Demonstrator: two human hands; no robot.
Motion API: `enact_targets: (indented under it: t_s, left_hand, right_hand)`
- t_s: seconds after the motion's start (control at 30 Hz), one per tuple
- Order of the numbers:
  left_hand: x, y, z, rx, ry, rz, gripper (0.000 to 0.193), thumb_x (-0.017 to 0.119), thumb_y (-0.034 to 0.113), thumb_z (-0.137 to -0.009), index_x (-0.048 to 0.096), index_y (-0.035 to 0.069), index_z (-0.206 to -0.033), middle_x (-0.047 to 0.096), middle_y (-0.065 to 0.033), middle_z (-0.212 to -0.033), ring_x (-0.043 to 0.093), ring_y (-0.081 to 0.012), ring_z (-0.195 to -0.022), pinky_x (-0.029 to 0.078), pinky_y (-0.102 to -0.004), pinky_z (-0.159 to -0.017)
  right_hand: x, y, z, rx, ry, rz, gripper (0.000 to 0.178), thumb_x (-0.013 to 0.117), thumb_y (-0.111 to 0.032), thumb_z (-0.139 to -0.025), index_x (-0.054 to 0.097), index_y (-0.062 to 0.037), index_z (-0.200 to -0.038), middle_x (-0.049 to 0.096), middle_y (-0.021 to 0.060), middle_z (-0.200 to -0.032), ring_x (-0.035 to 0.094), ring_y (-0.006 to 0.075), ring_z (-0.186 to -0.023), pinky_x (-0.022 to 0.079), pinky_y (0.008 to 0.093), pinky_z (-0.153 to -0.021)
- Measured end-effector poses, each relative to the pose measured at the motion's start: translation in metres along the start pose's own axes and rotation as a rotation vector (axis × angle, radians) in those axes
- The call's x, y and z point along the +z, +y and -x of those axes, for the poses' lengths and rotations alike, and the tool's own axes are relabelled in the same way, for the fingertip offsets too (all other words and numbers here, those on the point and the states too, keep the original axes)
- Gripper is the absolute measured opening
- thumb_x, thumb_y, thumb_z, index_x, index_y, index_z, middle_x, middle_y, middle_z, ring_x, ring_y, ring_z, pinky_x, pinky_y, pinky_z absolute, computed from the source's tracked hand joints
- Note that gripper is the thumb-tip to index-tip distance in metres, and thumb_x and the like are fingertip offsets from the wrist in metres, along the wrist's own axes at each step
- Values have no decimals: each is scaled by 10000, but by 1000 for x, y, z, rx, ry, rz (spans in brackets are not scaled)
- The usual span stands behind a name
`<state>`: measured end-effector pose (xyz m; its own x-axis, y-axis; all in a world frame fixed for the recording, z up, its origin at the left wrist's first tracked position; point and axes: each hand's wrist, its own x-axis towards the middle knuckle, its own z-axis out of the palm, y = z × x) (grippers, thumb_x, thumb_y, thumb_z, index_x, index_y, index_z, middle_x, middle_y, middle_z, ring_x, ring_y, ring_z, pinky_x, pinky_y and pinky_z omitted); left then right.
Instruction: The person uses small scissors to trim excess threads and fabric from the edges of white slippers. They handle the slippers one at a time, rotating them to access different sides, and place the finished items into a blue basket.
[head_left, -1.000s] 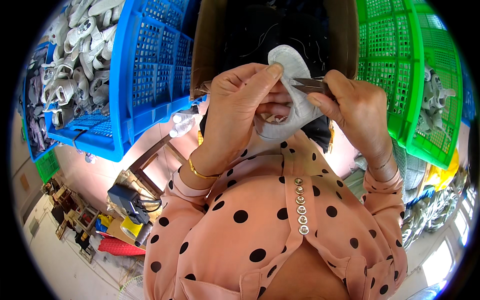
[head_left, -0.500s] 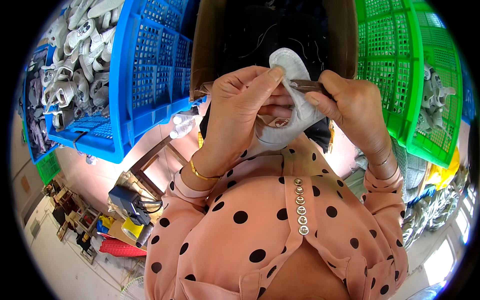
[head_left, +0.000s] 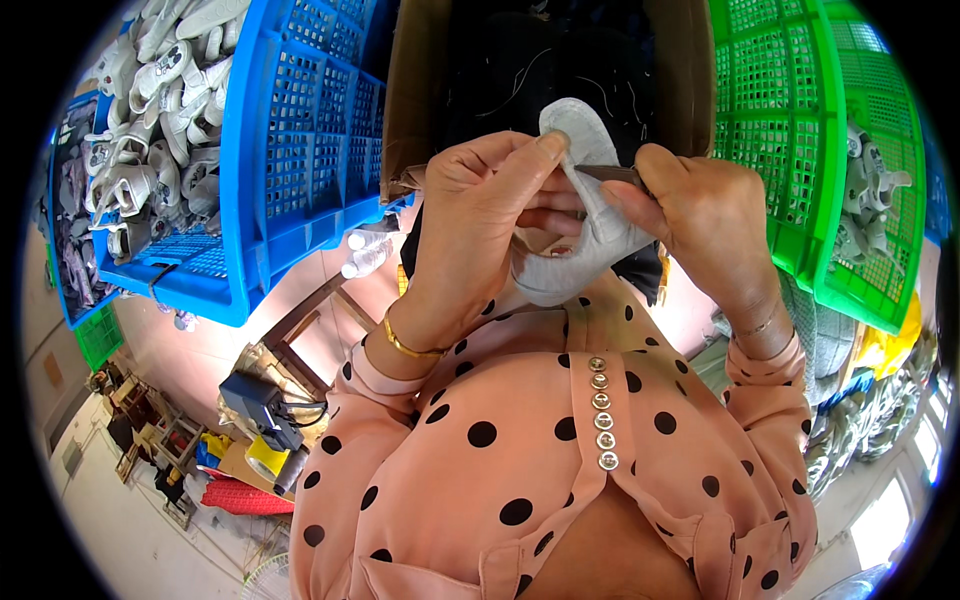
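Note:
A pale grey cloth shoe [head_left: 568, 278] is held up before my chest, its toe-shaped end pointing away. My left hand [head_left: 468, 215] is closed on it, thumb pressed on the cloth near the far end and fingers inside the opening. A dark, flat metal blade [head_left: 606, 173] sticks out of my right hand [head_left: 708, 212], which is closed round its handle. The blade's tip lies against the shoe's edge, close to my left thumb. Whether it is a knife or thread snips is hidden by my fingers.
A cardboard box [head_left: 410, 120] with black cloth and loose threads stands in front. At the left, a blue plastic crate [head_left: 240, 220] has many pale cloth shoes [head_left: 165, 100] beside it. Green crates [head_left: 765, 130] stand at the right, with more shoes [head_left: 872, 195].
My right hand has shifted slightly, and the blade has turned a little against the shoe's edge. My left hand keeps the shoe in nearly the same place.

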<state>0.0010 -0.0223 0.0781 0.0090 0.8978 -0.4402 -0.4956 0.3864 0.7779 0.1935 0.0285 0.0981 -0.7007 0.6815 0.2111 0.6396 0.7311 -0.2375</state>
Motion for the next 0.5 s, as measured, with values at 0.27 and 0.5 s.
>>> enact_targets:
  t_s: [0.27, 0.5]
  left_hand:
    - [-5, 2, -5, -23, -47, 18, 204, 650, 167, -929, 697, -32, -943, 707, -113, -799, 684, -136, -661, 569, -244, -590]
    - [4, 2, -5, 184, -85, -204, 196, 722, 115, -873, 678, -23, -1005, 679, -114, -958, 669, -127, -775, 554, -233, -663]
  right_hand:
    - [-1, 16, 2, 423, -53, -1049, 313, 610, -300, -969, 612, 5, -898, 504, 5, -685, 452, 63, -643, 400, 226, -573]
    - [11, 11, -11, 514, -160, -1271, 261, 591, -265, -979, 643, -11, -948, 550, -43, -708, 470, 15, -634, 415, 199, -571]
